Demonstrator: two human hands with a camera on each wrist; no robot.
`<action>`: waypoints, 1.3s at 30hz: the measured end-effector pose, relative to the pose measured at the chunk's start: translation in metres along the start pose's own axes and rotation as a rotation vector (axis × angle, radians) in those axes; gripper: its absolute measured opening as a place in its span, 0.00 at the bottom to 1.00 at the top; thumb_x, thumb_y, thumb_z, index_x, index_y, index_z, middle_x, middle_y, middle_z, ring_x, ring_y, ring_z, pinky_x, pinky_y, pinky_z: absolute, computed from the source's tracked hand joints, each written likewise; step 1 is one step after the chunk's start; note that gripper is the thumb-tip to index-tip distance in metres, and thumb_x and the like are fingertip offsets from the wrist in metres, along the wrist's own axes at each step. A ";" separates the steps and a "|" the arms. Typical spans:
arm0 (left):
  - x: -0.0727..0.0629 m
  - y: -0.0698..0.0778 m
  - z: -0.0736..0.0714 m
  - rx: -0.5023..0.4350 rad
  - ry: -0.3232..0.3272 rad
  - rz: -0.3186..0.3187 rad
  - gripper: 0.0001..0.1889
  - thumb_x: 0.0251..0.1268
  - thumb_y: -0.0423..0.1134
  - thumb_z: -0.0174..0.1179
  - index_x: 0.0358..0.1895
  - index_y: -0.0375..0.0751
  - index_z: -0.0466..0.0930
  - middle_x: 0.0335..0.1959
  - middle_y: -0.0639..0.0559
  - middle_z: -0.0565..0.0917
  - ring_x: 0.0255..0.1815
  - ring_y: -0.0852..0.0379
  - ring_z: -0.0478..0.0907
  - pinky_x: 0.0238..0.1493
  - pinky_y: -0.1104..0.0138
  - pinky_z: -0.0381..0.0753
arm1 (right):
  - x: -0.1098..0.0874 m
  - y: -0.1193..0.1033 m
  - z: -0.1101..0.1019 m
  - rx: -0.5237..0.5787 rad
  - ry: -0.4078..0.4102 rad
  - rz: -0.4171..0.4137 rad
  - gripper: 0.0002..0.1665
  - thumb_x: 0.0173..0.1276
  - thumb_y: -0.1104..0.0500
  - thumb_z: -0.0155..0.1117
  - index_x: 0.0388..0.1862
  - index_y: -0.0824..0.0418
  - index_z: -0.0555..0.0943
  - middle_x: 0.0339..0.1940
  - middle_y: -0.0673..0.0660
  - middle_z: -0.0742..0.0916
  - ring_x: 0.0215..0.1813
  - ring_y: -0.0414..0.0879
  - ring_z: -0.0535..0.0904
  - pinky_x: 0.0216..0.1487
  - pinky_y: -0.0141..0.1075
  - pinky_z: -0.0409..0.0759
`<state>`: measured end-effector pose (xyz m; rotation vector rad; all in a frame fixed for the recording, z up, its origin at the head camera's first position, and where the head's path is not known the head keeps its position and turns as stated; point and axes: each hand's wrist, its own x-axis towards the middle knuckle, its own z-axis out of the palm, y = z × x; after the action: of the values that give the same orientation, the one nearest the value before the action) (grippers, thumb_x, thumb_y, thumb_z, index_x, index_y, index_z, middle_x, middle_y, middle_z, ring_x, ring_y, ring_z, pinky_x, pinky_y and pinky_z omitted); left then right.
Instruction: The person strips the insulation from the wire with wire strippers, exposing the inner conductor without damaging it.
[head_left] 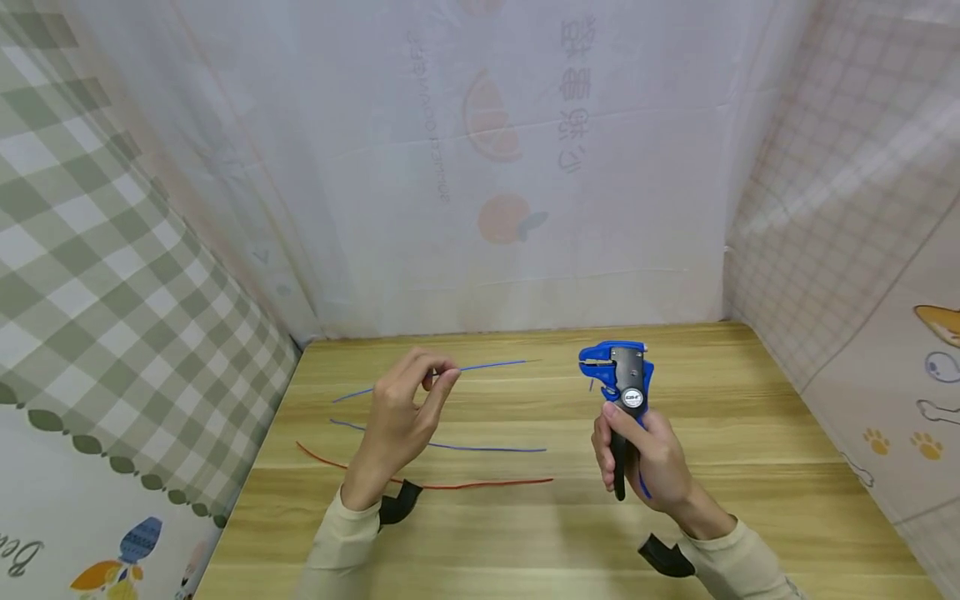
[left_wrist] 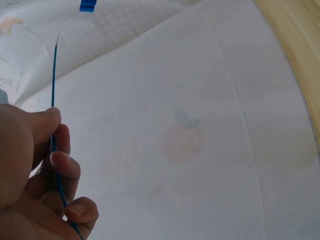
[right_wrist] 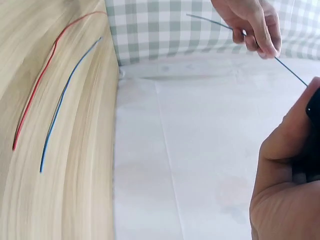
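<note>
My left hand pinches a blue wire between thumb and fingers, above the table. The wire's right end shows a short bare metal tip, also seen in the left wrist view as a thin bare end. My right hand grips the handles of a blue and black wire stripper, held upright with its head pointing left. Just below its nose is a small thin dark sliver, too small to identify. The wire tip and the stripper are apart.
On the wooden table lie a second blue wire and a red wire, both partly behind my left hand and arm. A pale printed sheet stands at the back. Checked cloth hangs at the left and patterned cloth at the right.
</note>
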<state>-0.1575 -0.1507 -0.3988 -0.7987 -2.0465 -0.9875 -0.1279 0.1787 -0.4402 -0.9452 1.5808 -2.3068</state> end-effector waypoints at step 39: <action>-0.024 -0.064 0.040 0.041 -0.235 -0.177 0.03 0.76 0.27 0.72 0.45 0.38 0.91 0.40 0.45 0.91 0.39 0.52 0.86 0.41 0.64 0.84 | -0.028 -0.002 -0.037 -0.034 0.025 0.089 0.23 0.94 0.70 0.32 0.47 0.68 0.79 0.38 0.52 0.92 0.38 0.45 0.93 0.42 0.47 0.95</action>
<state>-0.2060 -0.1560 -0.4610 -0.7518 -2.3653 -0.9818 -0.1272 0.2215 -0.4580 -0.8386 1.6418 -2.2465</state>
